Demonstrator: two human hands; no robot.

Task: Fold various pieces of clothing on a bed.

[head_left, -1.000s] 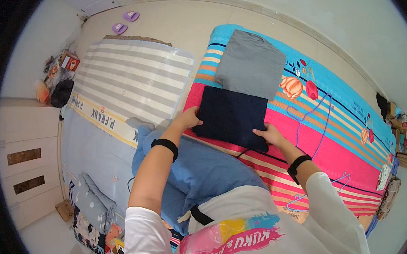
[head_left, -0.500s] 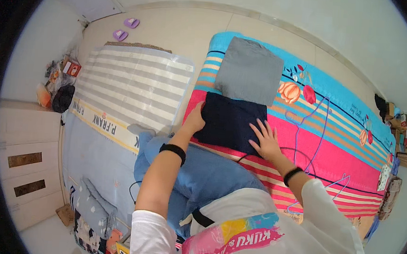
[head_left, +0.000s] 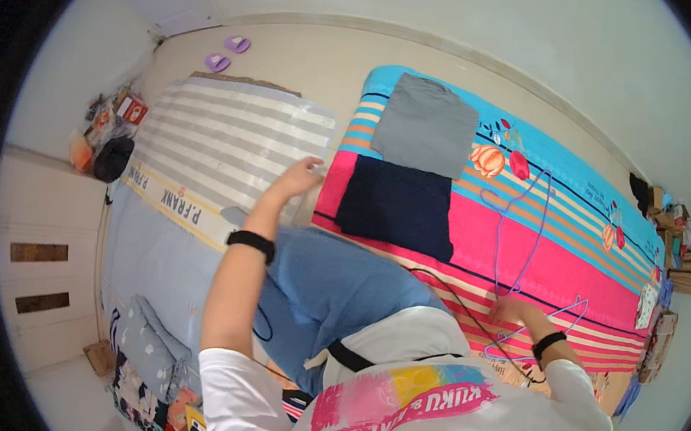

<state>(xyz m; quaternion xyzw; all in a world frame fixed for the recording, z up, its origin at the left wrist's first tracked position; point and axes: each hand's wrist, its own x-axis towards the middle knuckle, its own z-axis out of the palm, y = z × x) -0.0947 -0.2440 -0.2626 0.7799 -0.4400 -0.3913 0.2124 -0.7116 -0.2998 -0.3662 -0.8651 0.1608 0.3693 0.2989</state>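
A dark navy folded garment (head_left: 398,206) lies on the striped, flowered bedcover (head_left: 583,248). Beyond it, its edge meeting the navy one, is a grey folded garment (head_left: 426,125). My left hand (head_left: 298,178) hangs in the air left of the bed edge, empty, its fingers loosely bent and apart. My right hand (head_left: 515,310) is over the near part of the bed, close to a purple wire hanger (head_left: 499,242) and a second purple hanger (head_left: 567,310). Its fingers are bunched and blurred, so whether they grip a hanger is unclear.
To the left is a second bed surface with a grey-and-white striped mat (head_left: 231,135). Purple slippers (head_left: 227,53) rest on the floor at the far left. A dark cable (head_left: 467,308) runs across the bed's near side. Boxes (head_left: 673,222) stand at the right wall.
Both hands have left the navy garment, which stays flat on the bed. My left hand has moved left off the bed edge; my right hand has moved right and nearer, toward the hangers.
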